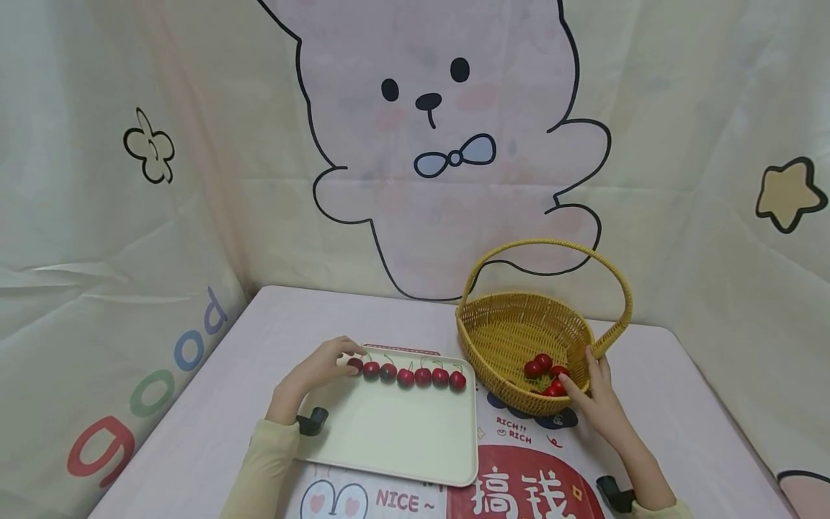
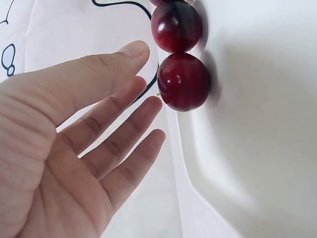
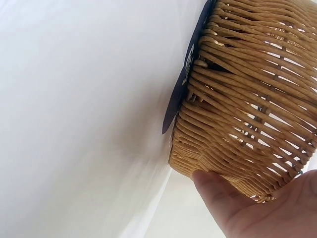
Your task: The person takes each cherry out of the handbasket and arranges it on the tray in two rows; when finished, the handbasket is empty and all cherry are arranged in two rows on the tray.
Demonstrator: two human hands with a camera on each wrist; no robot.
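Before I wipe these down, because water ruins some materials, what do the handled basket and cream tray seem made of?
Handled basket: perhaps synthetic rattan or paper cord, faintly glossy; woven strands show. Cream tray: probably plastic, possibly coated metal; smooth, rounded corners.

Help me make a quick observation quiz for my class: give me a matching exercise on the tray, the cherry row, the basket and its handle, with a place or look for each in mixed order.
Things
1. Tray
2. Cherry row
3. Basket
4. Handle

Places or looks
A. Arching above the woven container
B. Woven, with loose red fruit inside
C. Pale and flat, lying on the table
D. Red, lined up near a far edge

Pairs: 1-C, 2-D, 3-B, 4-A
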